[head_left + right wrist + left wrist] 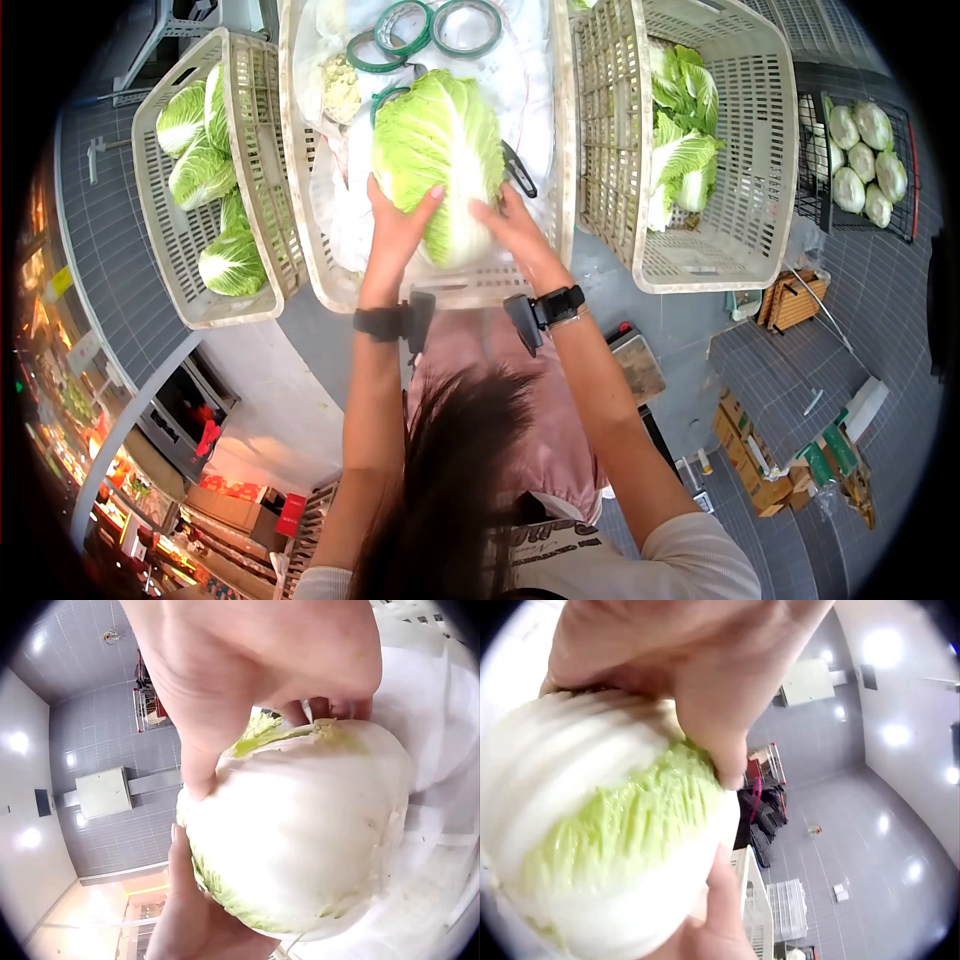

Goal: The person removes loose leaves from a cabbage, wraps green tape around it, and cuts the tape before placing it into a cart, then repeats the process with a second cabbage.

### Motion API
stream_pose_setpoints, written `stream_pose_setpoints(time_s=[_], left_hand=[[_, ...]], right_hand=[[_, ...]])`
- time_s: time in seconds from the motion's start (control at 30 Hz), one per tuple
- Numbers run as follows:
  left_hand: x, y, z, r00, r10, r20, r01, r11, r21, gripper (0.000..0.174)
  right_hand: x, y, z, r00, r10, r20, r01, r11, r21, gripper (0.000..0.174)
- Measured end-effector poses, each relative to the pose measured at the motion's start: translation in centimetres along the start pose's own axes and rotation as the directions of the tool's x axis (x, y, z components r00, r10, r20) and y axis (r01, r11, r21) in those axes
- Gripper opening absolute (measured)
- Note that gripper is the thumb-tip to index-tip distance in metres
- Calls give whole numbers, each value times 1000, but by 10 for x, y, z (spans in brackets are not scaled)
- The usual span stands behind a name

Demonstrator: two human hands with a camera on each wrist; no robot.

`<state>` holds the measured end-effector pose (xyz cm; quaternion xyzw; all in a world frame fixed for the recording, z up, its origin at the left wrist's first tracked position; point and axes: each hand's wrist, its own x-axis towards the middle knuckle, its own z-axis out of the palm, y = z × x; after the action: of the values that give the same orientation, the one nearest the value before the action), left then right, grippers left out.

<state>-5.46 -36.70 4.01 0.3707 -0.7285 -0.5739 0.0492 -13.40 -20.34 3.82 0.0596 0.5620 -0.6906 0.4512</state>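
A napa cabbage (440,150), pale green with a white base, is held between both hands over the middle white crate (430,292). My left hand (398,232) grips its left side near the base, thumb on top. My right hand (522,240) grips the opposite side. In the left wrist view the fingers curl round the white ribs of the cabbage (615,817). The right wrist view shows its rounded base (300,825) between the two hands. Rolls of green tape (467,28) and a black-handled tool (519,170) lie on white cloth (525,90) beyond it.
On the left a crate (285,215) holds several cabbages (203,172). Another crate (705,275) with leafy cabbages (685,150) stands on the right. Farther right, a black basket (913,180) contains several pale cabbages (873,128). Cut scraps (341,88) lie in the middle crate.
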Motion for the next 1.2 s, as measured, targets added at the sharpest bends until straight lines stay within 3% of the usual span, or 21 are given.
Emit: stream_pose_setpoints(time_s=[0.03,0.1,0.17,0.2,0.27,0.3,0.37,0.4,0.43,0.5,0.53,0.57,0.63,0.67,0.77,0.9,1.0,1.2], left_hand=[[4,0,0,999,-1,50,9,989,-149,76],[-3,5,-7,996,-49,80,65,975,-211,78],[-6,-17,-22,993,-49,108,81,944,-320,82],[-5,-29,-32,986,-44,163,109,906,-409,72],[-8,-47,-51,950,-220,220,310,725,-615,65],[-8,-45,-59,933,-270,239,359,656,-663,65],[-12,-39,-67,930,-337,149,344,653,-674,71],[-9,-37,-74,933,-312,178,345,639,-688,71],[-17,-35,-79,927,-254,277,366,442,-819,64],[-27,-28,-81,901,-213,378,429,305,-850,63],[-32,-27,-77,885,-216,413,460,262,-849,63],[-35,-27,-72,867,-218,448,492,236,-838,63],[-41,-30,-54,821,-246,515,563,199,-802,62],[-45,-33,-44,798,-261,544,592,169,-788,62],[-48,-39,-13,732,-278,622,670,132,-730,61],[-34,-36,15,698,-274,662,711,162,-684,60],[-3,-29,29,693,-268,670,721,231,-653,60],[82,-8,52,722,-204,661,673,429,-602,58]], right_hand=[[1,5,0,998,-33,-51,27,992,-125,72],[3,19,9,982,-126,-143,66,926,-371,79],[-2,30,16,972,-209,-106,148,899,-412,87],[-10,32,23,956,-281,-88,209,858,-468,87],[-25,30,33,891,-453,34,382,708,-593,84],[-32,22,38,880,-464,98,431,698,-572,81],[-47,0,46,847,-489,209,519,677,-522,76],[-51,-13,44,839,-475,264,540,674,-504,72],[-48,-15,32,825,-492,278,561,656,-504,73],[-39,-19,12,804,-515,298,590,627,-509,74],[-36,-23,9,856,-488,172,499,690,-525,74],[-32,-20,5,911,-385,145,410,821,-398,74],[-23,1,-7,978,-160,135,176,978,-115,73],[-17,4,-6,972,-135,194,133,991,22,75],[-33,-7,-22,992,37,122,-57,985,165,77],[-32,-21,-28,991,-45,124,9,960,279,73],[-29,-41,-19,992,-41,119,-34,822,568,70],[-20,-46,-31,990,-131,-60,143,936,322,64]])
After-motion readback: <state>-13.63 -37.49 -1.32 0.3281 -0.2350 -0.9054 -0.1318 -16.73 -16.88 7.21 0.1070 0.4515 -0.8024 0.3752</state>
